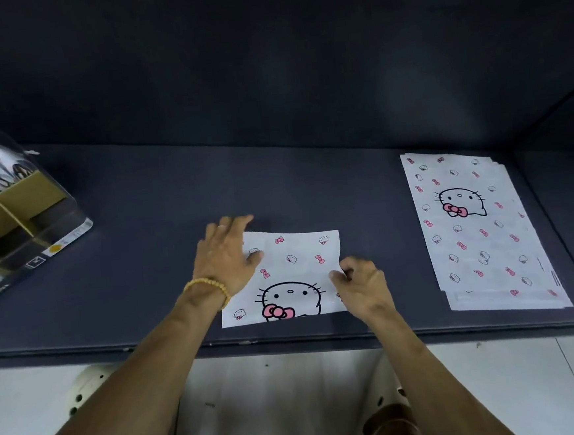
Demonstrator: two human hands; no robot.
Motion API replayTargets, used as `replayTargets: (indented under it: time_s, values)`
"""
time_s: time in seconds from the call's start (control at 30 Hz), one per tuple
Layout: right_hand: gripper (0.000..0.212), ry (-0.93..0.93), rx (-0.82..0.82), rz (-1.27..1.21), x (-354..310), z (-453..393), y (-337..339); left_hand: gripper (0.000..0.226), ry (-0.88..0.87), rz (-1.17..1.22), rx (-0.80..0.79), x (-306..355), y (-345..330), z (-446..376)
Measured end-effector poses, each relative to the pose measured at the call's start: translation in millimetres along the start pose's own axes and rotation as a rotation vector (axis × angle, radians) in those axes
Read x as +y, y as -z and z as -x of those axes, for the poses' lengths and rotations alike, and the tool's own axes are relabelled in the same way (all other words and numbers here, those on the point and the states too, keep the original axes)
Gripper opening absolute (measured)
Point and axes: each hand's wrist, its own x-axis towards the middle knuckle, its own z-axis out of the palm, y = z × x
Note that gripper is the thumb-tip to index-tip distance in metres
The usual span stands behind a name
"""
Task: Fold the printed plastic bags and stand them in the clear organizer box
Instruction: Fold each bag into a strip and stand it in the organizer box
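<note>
Head view. One printed bag (291,268) lies flat on the dark table (140,201), near its front edge and roughly at the centre, already shortened by a fold, to judge from the cut-off cat face at its near edge. The left hand (225,253) lies on the bag's left far corner with fingers straight and spread, pressing it down, not grasping. The right hand (359,282) has thumb and fingers curled at the bag's right edge, pinching the film there.

Handling, as a judgement: the bag is thin plastic film, very light, limp and slick. It should crease under a pressed palm but tend to spring open or slide on the smooth table. The best hold is at an edge or corner, one hand anchoring while the other draws the fold across.

The stack of unfolded bags (479,229) lies flat at the right, well apart from the work. The clear organizer box (21,217) sits at the far left, tilted in this view, with folded bags standing in its far compartments and cardboard dividers showing. Open table lies between box and bag, giving room for carrying. The bag's near edge sits close to the table's front lip, so a slip there is possible.
</note>
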Motion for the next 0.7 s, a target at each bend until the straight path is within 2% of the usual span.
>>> replayTargets:
  time_s: [0.1,0.2,0.3,0.37,0.5,0.6,0.7]
  values:
    - [0.022,0.005,-0.007,0.005,-1,-2,0,0.071,-0.125,-0.202,-0.164,11,-7,-20]
    - [0.018,-0.02,-0.01,0.004,-2,-4,-1,0.071,-0.142,-0.312,-0.208,16,-13,-31]
    - [0.019,-0.065,0.02,-0.005,-4,-5,-1,0.056,-0.097,-0.306,-0.248,17,-12,-37]
    - [0.02,-0.087,0.081,-0.01,-6,-4,-1,0.038,-0.125,-0.29,-0.279,15,-10,-37]
    - [0.043,-0.025,0.166,-0.114,-12,-8,0,0.018,-0.188,-0.063,-0.28,10,-8,-27]
    - [0.029,0.005,0.135,-0.21,-19,-17,4,0.015,-0.069,0.326,-0.318,8,5,-21]
    - [0.024,-0.022,0.033,-0.351,-19,-27,9,0.018,0.02,0.542,-0.328,6,18,-22]
